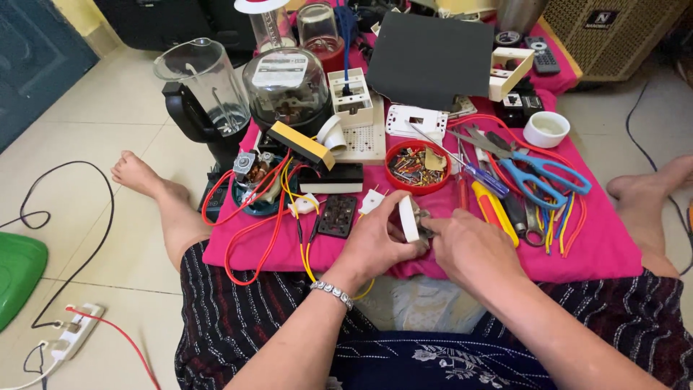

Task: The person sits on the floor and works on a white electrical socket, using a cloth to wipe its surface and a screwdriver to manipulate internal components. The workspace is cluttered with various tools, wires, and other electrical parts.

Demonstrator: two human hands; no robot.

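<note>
A bright pink cloth (pixel 606 253) covered the tiled floor (pixel 108 108). Just beyond the left hand (pixel 375 242) lay a black perforated rectangular plate (pixel 337 215); farther off sat a round red plastic bowl of small metal parts (pixel 416 166). Up and to the right of the right hand (pixel 465 249) lay blue-handled scissors (pixel 541 173) and a yellow-handled tool (pixel 494 209). A white ceramic cup (pixel 546 128) stood well beyond.

Even, bright daylight fills the scene — shadows are soft and short. Glare glints on the glass jar (pixel 206 79). Focus is sharp throughout — edges bend slightly outward.
</note>
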